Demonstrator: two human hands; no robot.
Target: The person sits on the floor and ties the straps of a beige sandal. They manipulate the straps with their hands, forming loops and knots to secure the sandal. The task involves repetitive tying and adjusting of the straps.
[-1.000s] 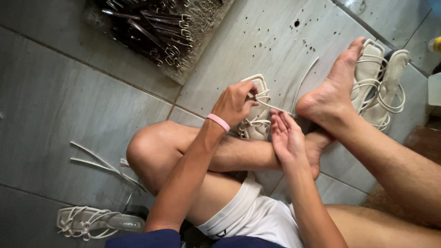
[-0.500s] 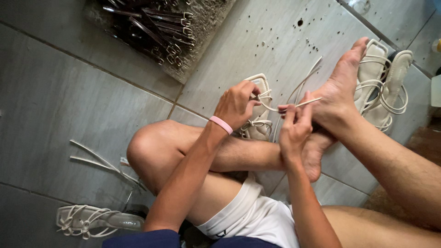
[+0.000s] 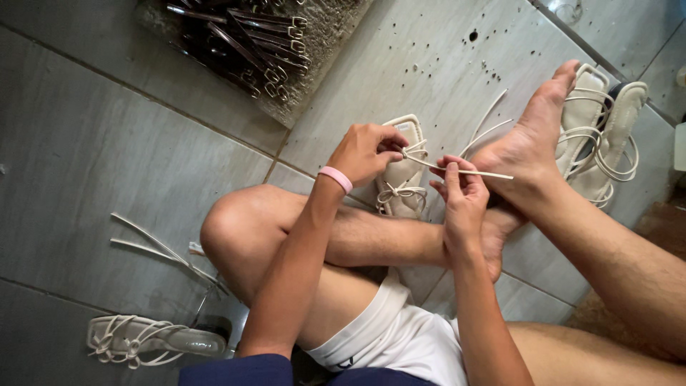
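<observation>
Sandal point(image 3: 400, 175), cream, on floor tiles point(image 3: 107, 143): we now pinch its knot with left hand point(image 3: 364, 151), right hand point(image 3: 461, 187) fingers closed on strap point(image 3: 471, 172), newly drawn taut.

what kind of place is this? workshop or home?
Probably a small, informal sandal-making spot on a tiled floor. Signs: the left hand and right hand are lacing a cream sandal, more strappy sandals lie nearby, and there is a pile of dark buckled straps.
</observation>
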